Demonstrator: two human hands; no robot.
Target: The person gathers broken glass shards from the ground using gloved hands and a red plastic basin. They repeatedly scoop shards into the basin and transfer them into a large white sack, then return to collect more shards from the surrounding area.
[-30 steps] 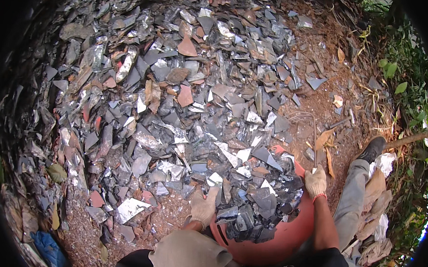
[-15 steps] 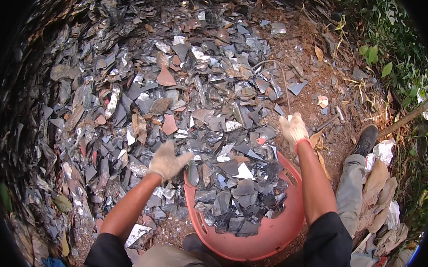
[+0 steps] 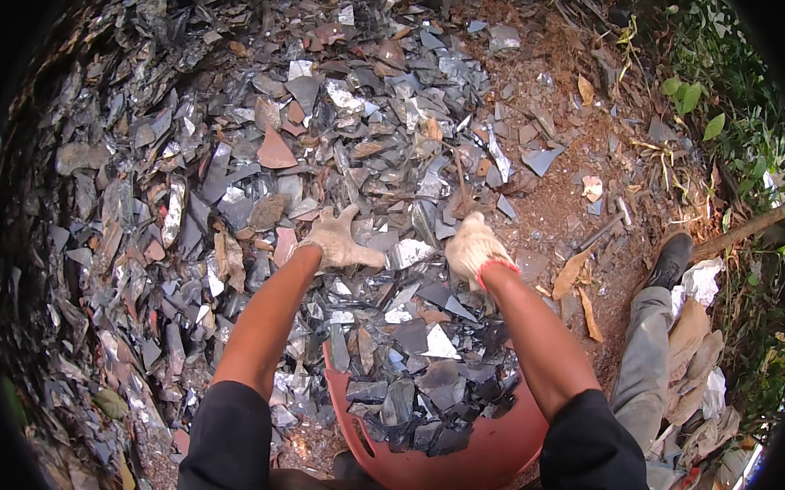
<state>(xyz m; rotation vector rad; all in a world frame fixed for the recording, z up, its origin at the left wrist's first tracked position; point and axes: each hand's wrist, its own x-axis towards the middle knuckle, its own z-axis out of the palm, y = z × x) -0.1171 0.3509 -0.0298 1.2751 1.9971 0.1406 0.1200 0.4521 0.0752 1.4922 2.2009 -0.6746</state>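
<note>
A broad heap of broken glass and mirror shards [image 3: 389, 147] lies in front of me. My left hand [image 3: 339, 244], in a pale knitted glove, rests on the shards with its fingers spread. To its right, my right hand [image 3: 476, 246], gloved too and with a red cuff, is closed around a thin curved metal rod [image 3: 460, 173]. The rod's far end is hard to make out among the pieces. Between my forearms, close to my body, a reddish plastic scoop basket [image 3: 469, 475] with side handle slots holds a load of grey and mirrored shards.
A hammer-like tool [image 3: 601, 231] lies on the reddish soil at right, near dry leaves [image 3: 572, 272]. My outstretched leg [image 3: 644, 356] and shoe lie beyond it. Green plants [image 3: 728, 103], a wooden pole [image 3: 748, 226] and crumpled paper-like scraps [image 3: 701, 283] line the right edge.
Both hands have moved forward, away from the basket, onto the shards. The right hand has also swung left with the rod, bringing the hands closer together.
</note>
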